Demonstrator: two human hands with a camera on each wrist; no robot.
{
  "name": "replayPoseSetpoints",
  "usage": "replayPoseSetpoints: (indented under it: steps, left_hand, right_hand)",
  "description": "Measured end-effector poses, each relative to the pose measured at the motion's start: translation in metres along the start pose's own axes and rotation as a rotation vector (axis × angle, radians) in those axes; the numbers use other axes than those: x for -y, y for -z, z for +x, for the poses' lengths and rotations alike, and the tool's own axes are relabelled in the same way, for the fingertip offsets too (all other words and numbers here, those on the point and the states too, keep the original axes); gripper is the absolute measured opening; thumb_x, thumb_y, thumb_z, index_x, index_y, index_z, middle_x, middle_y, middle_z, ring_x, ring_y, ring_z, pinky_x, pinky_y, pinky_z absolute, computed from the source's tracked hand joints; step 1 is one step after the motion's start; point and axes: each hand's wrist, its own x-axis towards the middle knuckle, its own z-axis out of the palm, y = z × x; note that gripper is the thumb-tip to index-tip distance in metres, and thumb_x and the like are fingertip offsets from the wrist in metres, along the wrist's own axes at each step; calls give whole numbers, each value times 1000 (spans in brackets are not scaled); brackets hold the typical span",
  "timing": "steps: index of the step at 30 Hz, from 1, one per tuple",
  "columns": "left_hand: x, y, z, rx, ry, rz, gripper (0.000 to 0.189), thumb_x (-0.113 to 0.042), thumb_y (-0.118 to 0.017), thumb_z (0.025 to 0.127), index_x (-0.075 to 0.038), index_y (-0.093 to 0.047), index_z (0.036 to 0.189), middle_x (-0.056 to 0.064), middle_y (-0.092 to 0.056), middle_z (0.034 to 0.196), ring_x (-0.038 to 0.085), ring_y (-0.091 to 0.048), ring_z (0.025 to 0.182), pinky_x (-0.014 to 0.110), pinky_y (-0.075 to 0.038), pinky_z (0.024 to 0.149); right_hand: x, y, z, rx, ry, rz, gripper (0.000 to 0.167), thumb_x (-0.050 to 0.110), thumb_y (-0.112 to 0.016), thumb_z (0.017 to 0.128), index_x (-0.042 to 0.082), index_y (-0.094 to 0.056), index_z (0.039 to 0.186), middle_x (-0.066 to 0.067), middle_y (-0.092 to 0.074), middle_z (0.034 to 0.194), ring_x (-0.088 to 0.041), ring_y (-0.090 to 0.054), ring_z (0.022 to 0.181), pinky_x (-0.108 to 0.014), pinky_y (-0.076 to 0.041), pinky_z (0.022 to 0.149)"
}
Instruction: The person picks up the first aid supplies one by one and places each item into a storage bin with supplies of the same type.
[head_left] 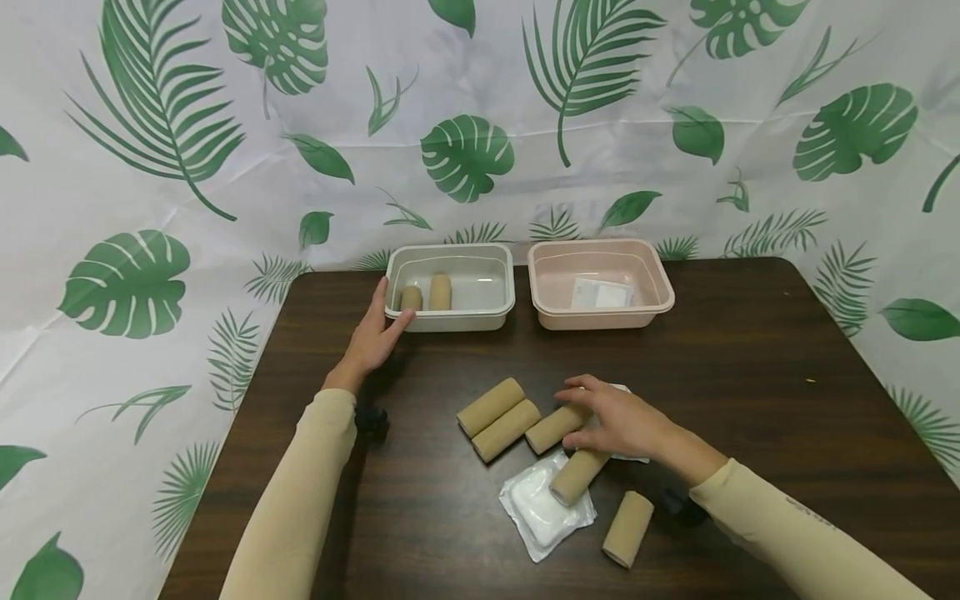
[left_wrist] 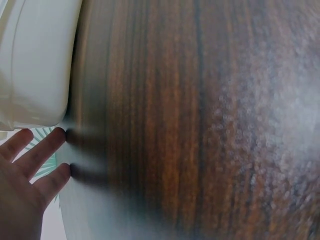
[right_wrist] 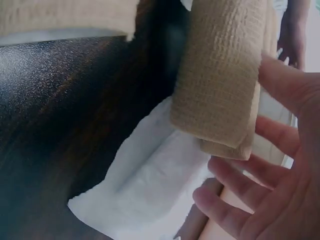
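Note:
My left hand [head_left: 372, 332] is at the left end of the pale grey basin [head_left: 472, 322], its thumb by the front rim. In the left wrist view, extended fingers [left_wrist: 45, 146] are spread beside that basin's corner. Two tan bandage rolls [head_left: 440, 292] stand inside it. Over a cluster of tan rolls on the table, my right hand [head_left: 626, 421] is spread around one bandage roll [head_left: 553, 428], with thumb and fingers apart. Another roll [head_left: 576, 479] lies under the hand, partly on a white gauze packet [head_left: 542, 507]. A second white packet [head_left: 621, 388] is mostly hidden by this hand.
The pink basin [head_left: 606, 320] stands right of the grey one, with white packets [head_left: 602, 293] inside. Two rolls [head_left: 491, 407] lie side by side left of the right hand. A single roll [head_left: 628, 529] is nearer the front. A leaf-patterned cloth [head_left: 465, 83] hangs behind the dark wooden table [head_left: 750, 358].

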Motion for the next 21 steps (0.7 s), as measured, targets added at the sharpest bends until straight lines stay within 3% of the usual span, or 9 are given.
replayPoseSetpoints:
  steps: [6, 12, 21]
  left_hand:
    - [-1, 0, 0, 7, 0, 2, 83, -55, -47, 99, -21, 0, 159, 10, -12, 163, 34, -24, 144, 57, -21, 112]
    - [0, 1, 1, 10, 12, -4, 84, -56, -47, 99, -23, 1, 159, 10, -12, 163, 34, -24, 144, 58, -21, 112]
    - [2, 1, 3, 13, 6, 12, 85, -58, -46, 98, -22, 1, 159, 9, -12, 163, 35, -24, 144, 58, -21, 111]
  right_hand:
    - [-2, -1, 3, 28, 106, -22, 48, 24, -78, 85, 9, -64, 128, -14, -53, 135, -32, -55, 119, -50, -46, 94]
    - [-4, 0, 5, 15, 188, -69, 37, 11, -74, 87, 11, -67, 124, -2, -60, 120, -21, -60, 109, -42, -50, 88]
    - [-9, 3, 3, -13, 266, -230, 41, 16, -79, 84, 18, -68, 123, 6, -60, 111, -11, -59, 96, -35, -52, 75]
